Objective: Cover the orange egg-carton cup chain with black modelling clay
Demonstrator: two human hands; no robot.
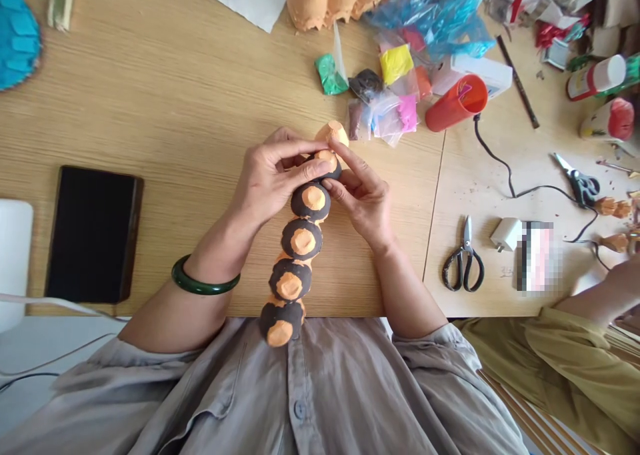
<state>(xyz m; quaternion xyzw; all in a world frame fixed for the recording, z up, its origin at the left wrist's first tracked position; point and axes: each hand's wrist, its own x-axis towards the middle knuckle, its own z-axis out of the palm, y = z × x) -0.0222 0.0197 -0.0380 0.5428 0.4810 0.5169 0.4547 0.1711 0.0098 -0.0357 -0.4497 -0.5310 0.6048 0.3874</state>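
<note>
A strip of egg carton [303,241], painted orange, runs from my chest up to my fingers. Black clay-like rings surround the orange tips of most of its bumps; the farthest bump [332,133] is plain orange. My left hand [270,175] pinches the second bump from the far end, thumb on its near side. From the other side my right hand [367,198] grips the same bump, its index finger on the top and its thumb below on the black ring. Part of that ring is hidden under the fingers. A dark green bangle [205,278] circles my left wrist.
Small bags of coloured clay [395,65], a red cup [456,103] and a blue plastic bag [445,18] lie beyond my hands. Black-handled scissors [465,258] and a white plug [506,233] are at right, near another person's arm [600,291]. A dark tablet [94,233] lies left.
</note>
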